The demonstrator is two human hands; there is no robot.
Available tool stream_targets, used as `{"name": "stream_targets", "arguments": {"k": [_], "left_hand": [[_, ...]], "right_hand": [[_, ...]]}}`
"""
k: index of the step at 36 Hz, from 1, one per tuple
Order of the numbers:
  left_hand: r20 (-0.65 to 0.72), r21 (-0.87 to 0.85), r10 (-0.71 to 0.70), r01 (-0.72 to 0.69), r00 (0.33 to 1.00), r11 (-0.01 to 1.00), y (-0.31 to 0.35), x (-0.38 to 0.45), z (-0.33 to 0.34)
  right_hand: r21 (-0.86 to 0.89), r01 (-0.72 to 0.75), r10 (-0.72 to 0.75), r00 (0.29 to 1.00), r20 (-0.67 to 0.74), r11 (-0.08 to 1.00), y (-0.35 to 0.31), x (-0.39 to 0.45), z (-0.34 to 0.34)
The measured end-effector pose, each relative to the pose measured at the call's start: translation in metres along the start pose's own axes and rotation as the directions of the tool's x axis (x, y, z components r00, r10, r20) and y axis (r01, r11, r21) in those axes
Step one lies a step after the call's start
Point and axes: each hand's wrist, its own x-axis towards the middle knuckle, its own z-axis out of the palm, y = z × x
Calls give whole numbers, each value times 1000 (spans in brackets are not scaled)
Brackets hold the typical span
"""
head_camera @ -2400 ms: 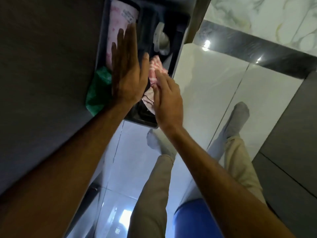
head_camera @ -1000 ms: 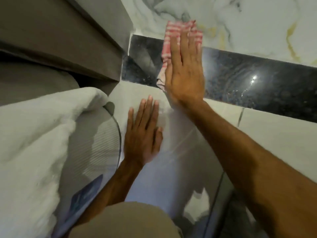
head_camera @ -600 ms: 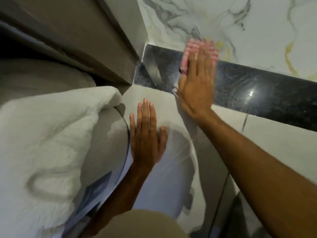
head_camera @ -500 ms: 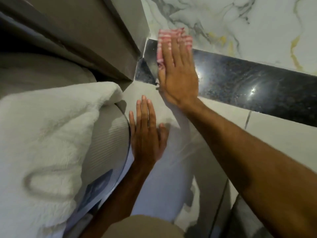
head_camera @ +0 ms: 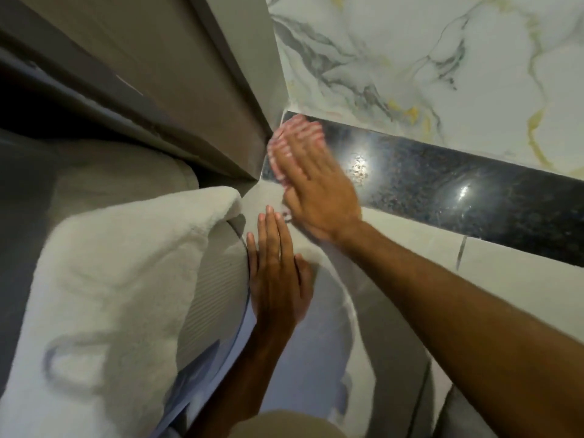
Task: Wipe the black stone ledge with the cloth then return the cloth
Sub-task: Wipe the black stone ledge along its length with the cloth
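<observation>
The black stone ledge runs as a glossy dark band from the corner at centre to the right edge, below the marble wall. My right hand lies flat and blurred on the ledge's left end, pressing the pink-and-white striped cloth against the stone. Only the cloth's edges show past my fingers. My left hand rests flat, fingers spread, on the pale tile just below, holding nothing.
A grey cabinet side meets the ledge at the corner. A thick white towel lies at the left over a ribbed grey surface. The white marble wall rises above the ledge.
Since the earliest frame my right hand has taken the cloth out of a dark bin and onto the ledge. In the last second it rubbed sideways and now sits at the left corner.
</observation>
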Motion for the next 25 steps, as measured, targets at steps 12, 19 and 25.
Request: {"name": "stream_targets", "arguments": {"k": [12, 19, 25], "left_hand": [[43, 43, -27, 25, 999, 999, 3, -3, -11], [38, 26, -28, 27, 999, 999, 6, 0, -7], [26, 1, 1, -1, 1000, 1000, 3, 0, -9]], "right_hand": [[-19, -62, 62, 998, 7, 998, 6, -25, -12], [-17, 70, -69, 997, 26, 997, -6, -29, 6], [-54, -99, 98, 995, -31, 994, 34, -80, -4]]}}
